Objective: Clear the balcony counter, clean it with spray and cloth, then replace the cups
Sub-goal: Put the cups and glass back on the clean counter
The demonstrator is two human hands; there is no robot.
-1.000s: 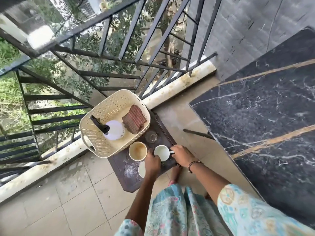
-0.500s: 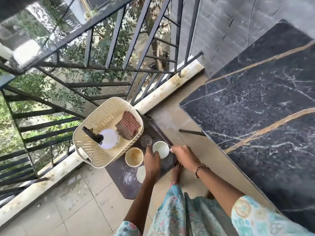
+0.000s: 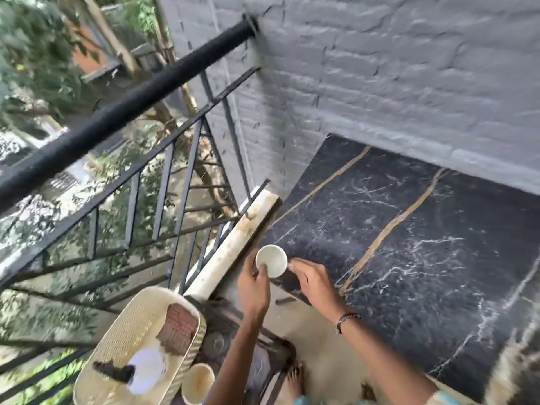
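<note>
A small white cup [image 3: 271, 260] is held in the air at the near left corner of the black marble counter [image 3: 409, 244]. My left hand [image 3: 253, 285] grips its lower rim with the thumb over the edge. My right hand [image 3: 309, 280] holds its right side, at the handle. Down on the floor, a cream woven basket [image 3: 128, 340] holds a white spray bottle [image 3: 147, 368] with a black nozzle and a brown checked cloth [image 3: 179, 328]. A cream cup [image 3: 198, 382] with stains inside stands beside the basket on a dark tray [image 3: 257, 361].
A black metal railing [image 3: 131, 118] with slanted bars runs along the left, with a pale stone kerb [image 3: 233, 247] at its foot. A grey brick wall [image 3: 394, 77] rises behind the counter. My bare foot [image 3: 295, 381] shows on the tiled floor below.
Both hands have lifted the white cup off the floor tray up to the counter's corner. The view has swung up toward the wall and counter.
</note>
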